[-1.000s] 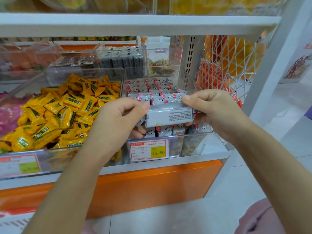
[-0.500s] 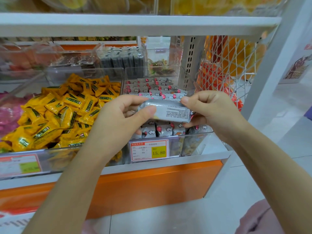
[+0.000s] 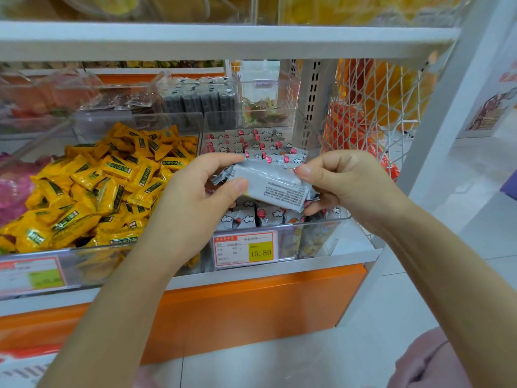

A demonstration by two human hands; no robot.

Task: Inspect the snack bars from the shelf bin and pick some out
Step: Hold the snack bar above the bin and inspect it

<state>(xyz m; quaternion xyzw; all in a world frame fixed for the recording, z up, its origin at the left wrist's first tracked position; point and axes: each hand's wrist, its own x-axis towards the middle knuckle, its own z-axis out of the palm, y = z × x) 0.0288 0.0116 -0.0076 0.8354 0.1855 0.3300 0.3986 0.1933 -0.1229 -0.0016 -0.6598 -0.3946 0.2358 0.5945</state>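
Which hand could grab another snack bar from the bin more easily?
Probably the right hand: it hangs directly over the bin and only pinches one end of the snack bar, while the left hand grips more of it.

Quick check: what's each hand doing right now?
Left hand: pinching the left end of the grey snack bar.
Right hand: pinching the same bar's right end.

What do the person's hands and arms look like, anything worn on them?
Both arms are bare in view: no sleeves, gloves, watch or bracelets. The left hand and right hand show no rings, and the visible thumbnails look short and plain. Some pink clothing shows at the lower right.
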